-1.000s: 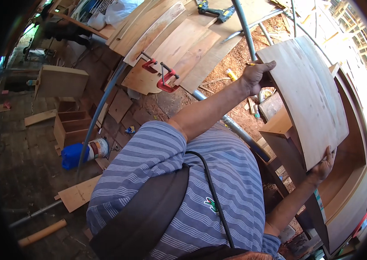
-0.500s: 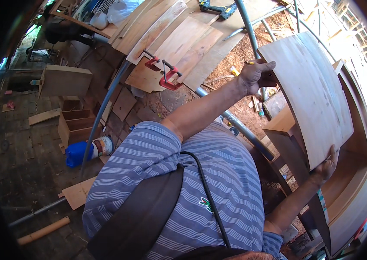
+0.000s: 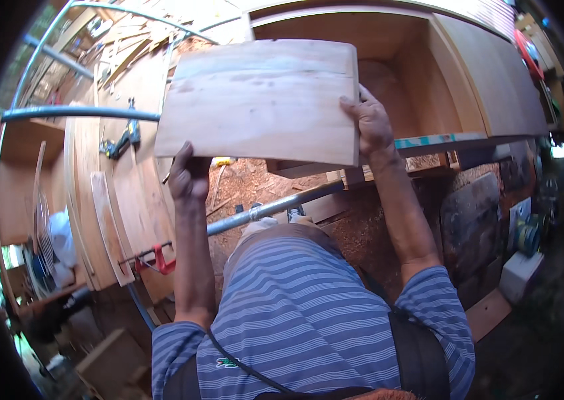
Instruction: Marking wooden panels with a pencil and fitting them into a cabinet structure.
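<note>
Head view. Landmark: the board (image 3: 262,100), wooden, rectangular, pale with darker streaks. Both hands are holding it up in the air, and it is partly covering the cabinet (image 3: 505,83) beyond.

Left hand (image 3: 189,175): is gripping the board's lower left corner, thumb lying on the face.
Right hand (image 3: 370,123): is gripping the board's right edge, thumb pressing on the face.
Drill (image 3: 124,141): is lying left of the board.
Clamp (image 3: 157,261), red: is sitting below the board's left end.
Pipe (image 3: 269,210), metal: is running below the board.

Handling, judged: the board is probably weighing little for two hands, is looking stiff, and is perhaps offering a smooth, slightly slippery face; corners may be risking chips. Opposite short edges are giving the best hold.

Hidden: the board is concealing its own back, most gripping fingers and part of the cabinet opening. Blur is softening the drill; dark rims are swallowing the outer surroundings.
</note>
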The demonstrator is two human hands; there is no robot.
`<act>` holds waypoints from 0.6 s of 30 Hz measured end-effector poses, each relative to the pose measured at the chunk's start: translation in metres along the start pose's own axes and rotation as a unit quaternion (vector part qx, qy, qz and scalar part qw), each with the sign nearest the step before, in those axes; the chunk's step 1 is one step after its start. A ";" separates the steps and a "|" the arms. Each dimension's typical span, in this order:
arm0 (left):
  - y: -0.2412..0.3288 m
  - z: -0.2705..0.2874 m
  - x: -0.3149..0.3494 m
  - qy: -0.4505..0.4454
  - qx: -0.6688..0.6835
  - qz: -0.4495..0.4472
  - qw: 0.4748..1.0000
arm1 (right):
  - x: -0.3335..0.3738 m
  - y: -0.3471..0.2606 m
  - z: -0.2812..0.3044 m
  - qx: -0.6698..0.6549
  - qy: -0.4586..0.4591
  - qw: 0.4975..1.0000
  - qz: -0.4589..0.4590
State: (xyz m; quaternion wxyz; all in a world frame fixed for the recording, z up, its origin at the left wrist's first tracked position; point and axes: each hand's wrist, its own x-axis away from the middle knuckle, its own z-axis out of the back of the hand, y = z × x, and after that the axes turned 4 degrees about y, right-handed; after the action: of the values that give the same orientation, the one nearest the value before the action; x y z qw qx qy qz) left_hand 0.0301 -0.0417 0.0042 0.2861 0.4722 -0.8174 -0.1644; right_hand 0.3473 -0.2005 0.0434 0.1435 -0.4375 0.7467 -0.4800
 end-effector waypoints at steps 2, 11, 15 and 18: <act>-0.003 -0.008 0.011 0.002 -0.005 0.019 1.000 | 0.023 -0.007 0.000 -0.007 -0.016 1.000 0.020; -0.037 -0.028 0.042 -0.030 -0.150 0.058 0.987 | 0.134 -0.017 0.047 0.001 0.133 0.984 0.114; -0.048 -0.030 0.036 -0.052 -0.230 0.070 0.969 | 0.151 -0.010 0.062 0.011 0.208 0.970 0.127; -0.049 -0.028 0.030 -0.072 -0.196 0.073 0.975 | 0.148 -0.001 0.067 -0.007 0.212 0.970 0.116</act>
State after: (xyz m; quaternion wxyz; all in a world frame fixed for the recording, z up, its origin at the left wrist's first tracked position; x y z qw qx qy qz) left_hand 0.0693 -0.0921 0.0090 0.3249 0.3330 -0.8200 -0.3334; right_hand 0.3049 -0.3569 0.0415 0.0333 -0.2371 0.8088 -0.5372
